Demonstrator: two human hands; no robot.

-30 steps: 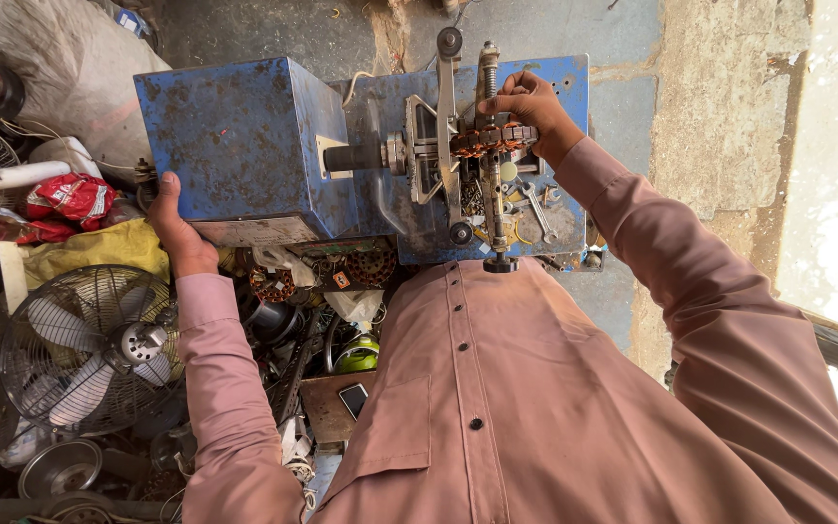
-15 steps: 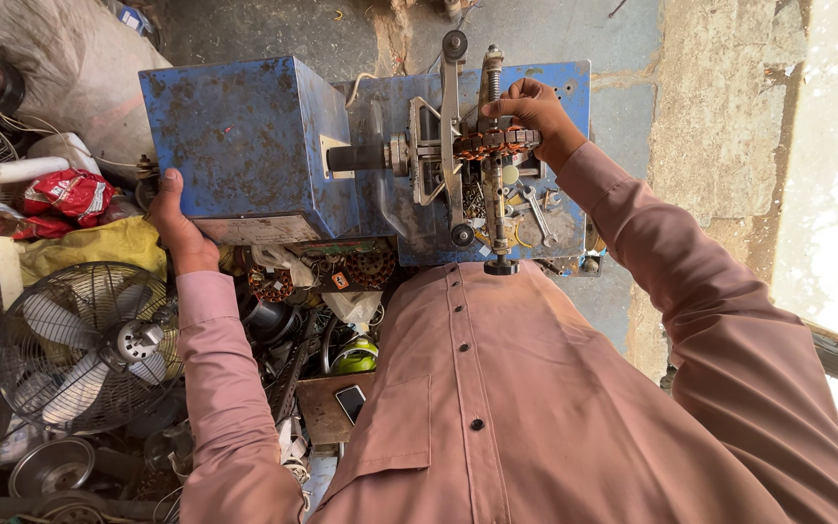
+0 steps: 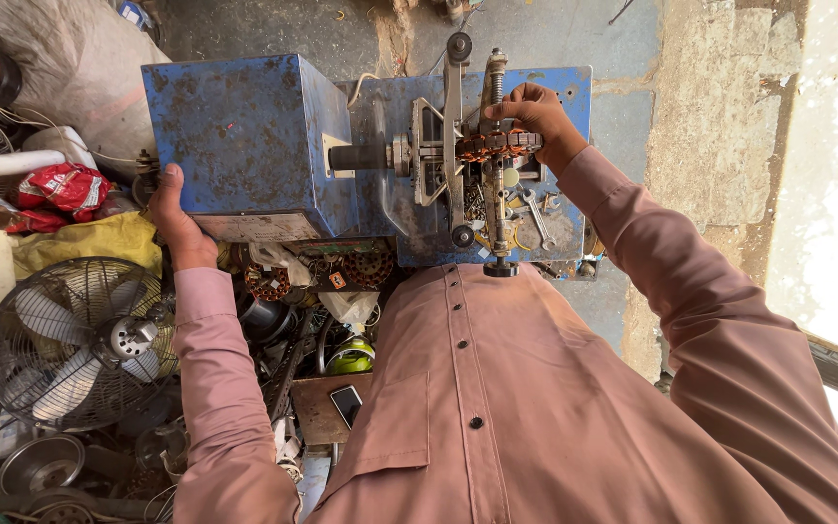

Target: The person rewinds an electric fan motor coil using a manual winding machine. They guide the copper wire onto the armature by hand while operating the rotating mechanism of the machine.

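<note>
A worn blue winding machine (image 3: 244, 136) stands in front of me, with a shaft and metal frame (image 3: 453, 146) on its right side. A stator with copper coils (image 3: 497, 146) sits in that frame. My right hand (image 3: 535, 121) grips the stator from the far side, fingers curled over it. My left hand (image 3: 178, 218) rests against the near left corner of the blue box, thumb up on its side, holding no loose thing. Spanners (image 3: 540, 218) lie on the blue base under the stator.
A table fan with a wire guard (image 3: 75, 340) lies at the lower left. Red packets (image 3: 65, 186) and a yellow cloth (image 3: 89, 243) sit left of the machine. Copper-wound parts (image 3: 366, 264), a green-and-white can (image 3: 349, 357) and a phone (image 3: 346, 403) crowd the space below it.
The view has shifted slightly. My right hand stays on the stator and my left hand stays at the box corner; no clear movement of either.
</note>
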